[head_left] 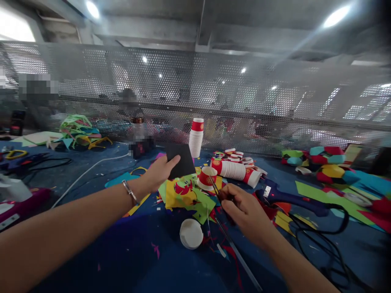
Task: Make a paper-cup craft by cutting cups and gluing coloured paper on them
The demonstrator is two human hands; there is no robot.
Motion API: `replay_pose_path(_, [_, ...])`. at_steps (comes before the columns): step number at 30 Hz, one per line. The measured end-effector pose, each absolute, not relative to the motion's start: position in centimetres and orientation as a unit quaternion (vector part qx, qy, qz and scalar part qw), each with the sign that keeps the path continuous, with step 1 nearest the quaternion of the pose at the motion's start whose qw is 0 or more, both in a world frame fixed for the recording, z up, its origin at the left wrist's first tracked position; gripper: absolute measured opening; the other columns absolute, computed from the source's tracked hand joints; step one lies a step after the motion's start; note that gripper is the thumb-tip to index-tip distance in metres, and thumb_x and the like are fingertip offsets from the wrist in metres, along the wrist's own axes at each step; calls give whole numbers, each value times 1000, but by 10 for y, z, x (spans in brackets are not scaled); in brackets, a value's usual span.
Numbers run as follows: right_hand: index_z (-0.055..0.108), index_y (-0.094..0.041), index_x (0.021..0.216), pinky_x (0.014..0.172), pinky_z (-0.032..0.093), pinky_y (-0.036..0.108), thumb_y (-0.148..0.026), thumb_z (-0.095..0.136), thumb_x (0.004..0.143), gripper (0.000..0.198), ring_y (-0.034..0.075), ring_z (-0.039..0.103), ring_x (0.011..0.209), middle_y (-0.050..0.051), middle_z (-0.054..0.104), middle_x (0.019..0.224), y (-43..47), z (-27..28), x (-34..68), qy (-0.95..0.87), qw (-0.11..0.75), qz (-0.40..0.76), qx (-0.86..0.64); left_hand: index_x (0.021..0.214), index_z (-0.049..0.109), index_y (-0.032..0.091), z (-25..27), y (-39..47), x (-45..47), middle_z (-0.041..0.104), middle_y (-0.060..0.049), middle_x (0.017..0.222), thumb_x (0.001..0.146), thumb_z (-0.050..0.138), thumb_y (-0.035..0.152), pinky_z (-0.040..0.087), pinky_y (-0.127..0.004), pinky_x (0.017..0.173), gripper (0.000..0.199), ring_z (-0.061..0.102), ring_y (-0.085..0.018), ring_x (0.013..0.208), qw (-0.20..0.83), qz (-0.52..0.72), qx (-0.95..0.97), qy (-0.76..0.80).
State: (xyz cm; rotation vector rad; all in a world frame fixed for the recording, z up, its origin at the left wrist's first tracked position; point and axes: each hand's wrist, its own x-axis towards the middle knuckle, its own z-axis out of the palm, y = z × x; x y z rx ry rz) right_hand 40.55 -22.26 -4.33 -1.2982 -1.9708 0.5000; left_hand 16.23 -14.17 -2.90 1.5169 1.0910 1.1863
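A black sheet of paper (182, 162) is pinched in my left hand (160, 173), thumb on top. My right hand (241, 203) grips scissors (214, 187), whose blades point up and left toward a red and white paper cup (207, 178). The sheet and the blades are apart. Below the sheet lie yellow and green paper scraps (186, 199). Nearer to me is a white round cup piece (191, 234), its hollow side up. A clear glue stick (236, 252) lies below my right hand.
Stacked paper cups (196, 140) stand behind the sheet, and another cup stack (233, 170) lies on its side. A blue glue gun (293, 199) with a black cable is at right. Coloured paper (339, 203) covers the right side. A perforated metal screen (183, 89) closes the back.
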Motion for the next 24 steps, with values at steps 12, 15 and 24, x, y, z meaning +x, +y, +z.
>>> replay_pose_path(12, [41,-22,79,51,26,24,-27,49,94,18,10,30,59,-6,35,68,-219,-60,393,-713,375,344,-482,122,64,19,-45,-203,161,69,-12,125,89,70,28,59,-33,75,34,69,-23,102,677,561,325,348])
replay_pose_path(15, [46,-21,90,50,25,23,-44,52,98,25,9,29,57,-7,37,68,-221,-58,388,-689,385,374,-487,130,60,25,-49,-201,161,67,-9,130,94,64,28,58,-37,86,36,66,-24,111,694,576,295,316])
replay_pose_path(24, [53,-19,113,44,17,22,-59,58,93,45,7,22,48,-10,33,59,-226,-56,377,-624,401,468,-481,133,59,22,-47,-212,174,65,-10,134,98,58,36,55,-30,80,37,66,-20,106,721,558,283,297])
